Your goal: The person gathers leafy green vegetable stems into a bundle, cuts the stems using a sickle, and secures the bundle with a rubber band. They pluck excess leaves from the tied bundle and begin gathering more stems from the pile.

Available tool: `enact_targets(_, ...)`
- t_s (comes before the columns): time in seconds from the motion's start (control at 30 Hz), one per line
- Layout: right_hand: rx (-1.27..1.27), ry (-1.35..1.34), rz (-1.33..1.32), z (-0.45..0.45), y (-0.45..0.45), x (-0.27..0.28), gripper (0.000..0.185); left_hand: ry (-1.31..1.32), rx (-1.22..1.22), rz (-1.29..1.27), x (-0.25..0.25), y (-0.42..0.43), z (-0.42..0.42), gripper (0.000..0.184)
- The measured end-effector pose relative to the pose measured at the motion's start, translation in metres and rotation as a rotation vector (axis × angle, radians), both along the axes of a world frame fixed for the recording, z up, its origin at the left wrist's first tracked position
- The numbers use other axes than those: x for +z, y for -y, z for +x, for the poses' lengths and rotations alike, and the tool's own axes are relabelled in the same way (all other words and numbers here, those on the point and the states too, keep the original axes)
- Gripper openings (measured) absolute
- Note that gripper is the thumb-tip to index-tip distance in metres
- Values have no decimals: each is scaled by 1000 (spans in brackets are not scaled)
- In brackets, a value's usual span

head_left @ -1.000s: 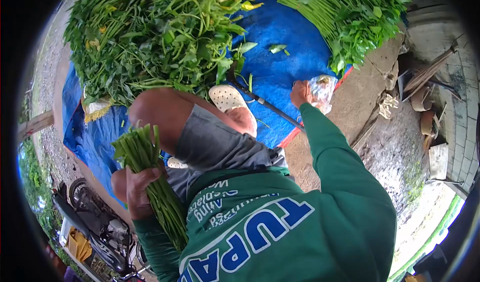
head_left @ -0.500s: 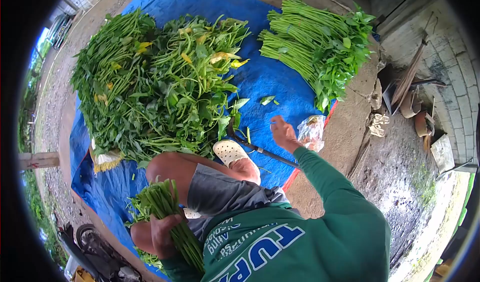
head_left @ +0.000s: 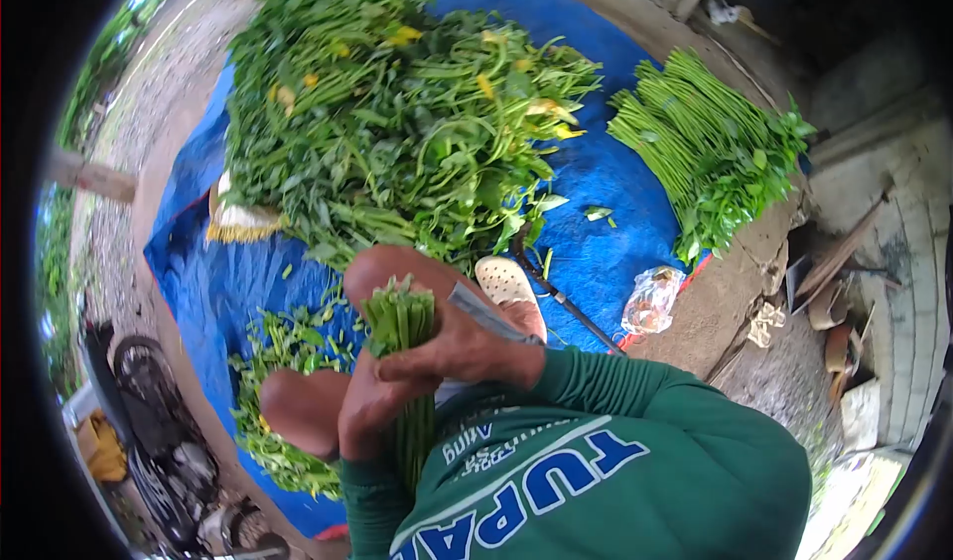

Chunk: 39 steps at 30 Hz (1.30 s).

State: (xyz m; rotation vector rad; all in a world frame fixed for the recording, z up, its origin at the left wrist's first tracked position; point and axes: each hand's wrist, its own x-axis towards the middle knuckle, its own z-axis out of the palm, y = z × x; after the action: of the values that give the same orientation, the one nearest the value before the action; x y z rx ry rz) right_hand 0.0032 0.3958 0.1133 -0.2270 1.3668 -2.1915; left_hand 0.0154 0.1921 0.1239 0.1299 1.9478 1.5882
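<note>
Right up close, a green shirt (head_left: 685, 451) fills the foreground, and there's the writing: big blue letters edged in white, "TUPA", with "Ating" legible in smaller white print; the lines around it are squeezed too tight to read.

Now the hands, together above the lap! The left hand (head_left: 377, 411) has its fingers wrapped round a bunch (head_left: 397, 319) of green stems, cut ends up, low between the knees. The right hand (head_left: 472, 347) meets it from the other side, fingers clasping the same stems, one digit laid across the front. It's a two-handed hold, and some fingertips are hidden behind the stalks.

Beyond the knees, a pale clog (head_left: 504, 280) with holes rests on the blue tarp (head_left: 606, 237), a dark rod (head_left: 571, 309) slanting just beside it. Over by the tarp's red edge sits a clear plastic bag (head_left: 652, 300), crumpled, something mottled inside; what it is, I can't tell. Loose greens (head_left: 288, 451) lie left of the knees.

Further out, the heap (head_left: 397, 133) of leafy stems spreads wide, flecked with yellow leaves, and a white sack (head_left: 241, 212) with a yellow fringe pokes out beneath it. Across a strip of bare blue, neat bundles (head_left: 695, 143) lie stacked side by side. Out left, off the tarp, stands a motorbike (head_left: 159, 431).
</note>
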Motion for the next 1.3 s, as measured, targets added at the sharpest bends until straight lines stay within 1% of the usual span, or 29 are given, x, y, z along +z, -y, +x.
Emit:
enact_targets(0.03,-24,-22,72,-1,7,3,55,-39,-52,-58,-5,6,0,49)
enact_targets(0.07,-42,-46,142,-1,17,2,50,-144,-53,-79,-9,7,-2,52)
enact_targets(0.1,-119,-41,-11,3,32,-19,42,-244,-47,-110,-12,5,-5,56)
enact_targets(0.17,-106,53,-88,6,42,-25,39,-348,-22,-113,-24,6,0,65)
enact_targets(0.2,-111,95,-122,4,41,-27,38,-362,-10,-70,-34,2,2,71)
enact_targets(0.23,-40,67,-51,1,37,-29,38,-300,38,24,-34,3,2,75)
enact_targets(0.27,-60,41,-33,-2,37,-29,38,-240,88,118,-35,5,3,80)
enact_targets(0.33,-102,17,-4,-1,44,-26,40,70,273,386,-18,16,16,86)
enact_targets(0.37,-131,-19,-144,-2,49,-28,42,48,331,453,-34,20,12,61)
enact_targets(0.4,-73,39,-61,1,45,-26,45,96,585,581,-14,2,7,64)
enact_targets(0.47,-19,15,-14,-6,46,-19,48,462,608,727,-36,18,3,75)
enact_targets(0.57,16,125,27,-7,38,0,53,558,752,738,-47,27,2,71)
enact_targets(0.67,20,24,30,-10,40,-19,55,611,761,747,-29,13,-5,70)
enact_targets(0.7,19,56,35,-10,39,-20,55,634,782,723,-31,10,-8,67)
enact_targets(0.8,-36,115,76,-6,38,-13,53,694,698,669,-49,17,-9,64)
enact_targets(0.9,-64,102,84,-8,37,-13,54,762,724,734,-44,14,-13,61)
enact_targets(1.0,14,-46,89,-14,36,-16,52,735,761,740,-54,17,-15,58)
enact_targets(1.13,58,1,20,-19,37,-11,52,812,791,920,-53,25,-17,49)
enact_targets(1.2,59,42,-10,-19,36,-7,52,842,813,1033,-41,30,-13,37)
enact_targets(1.23,51,61,-7,-17,35,-7,52,676,818,1064,-43,29,-11,12)
enact_targets(1.27,22,76,32,-12,32,-13,53,618,815,1134,-54,32,-8,6)
enact_targets(1.3,-11,94,72,-9,29,-18,53,563,807,1202,-60,33,-7,10)
